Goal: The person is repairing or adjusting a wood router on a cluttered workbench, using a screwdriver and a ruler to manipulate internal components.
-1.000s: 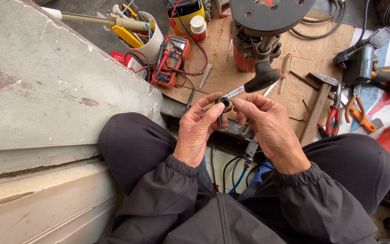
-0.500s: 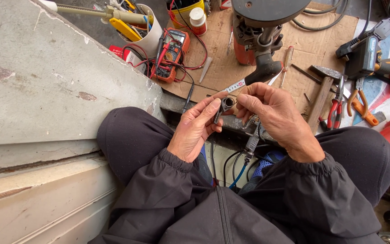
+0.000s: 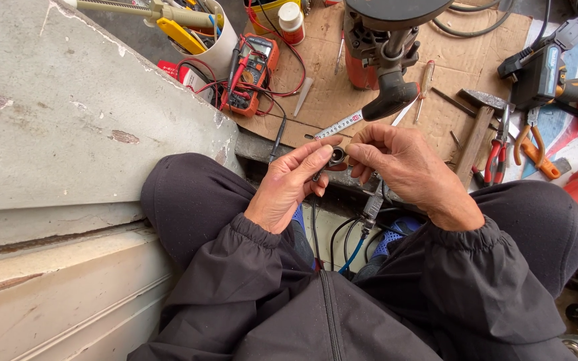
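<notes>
Cardboard (image 3: pixel 342 93) is spread over the floor as a work surface, strewn with tools. Above the lap, a small dark ring-shaped part (image 3: pixel 337 156) is pinched between the fingertips of the left hand (image 3: pixel 289 187) and the right hand (image 3: pixel 399 164), both closed on it. Beyond it, a white cup (image 3: pixel 217 47) is filled with yellow-handled tools, beside an orange multimeter (image 3: pixel 250 72). Both wrists are bent inward.

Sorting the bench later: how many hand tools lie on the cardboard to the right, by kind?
Hammer: 1
Red-handled pliers: 1
Orange-handled pliers: 1
Screwdriver: 1
Total: 4
</notes>
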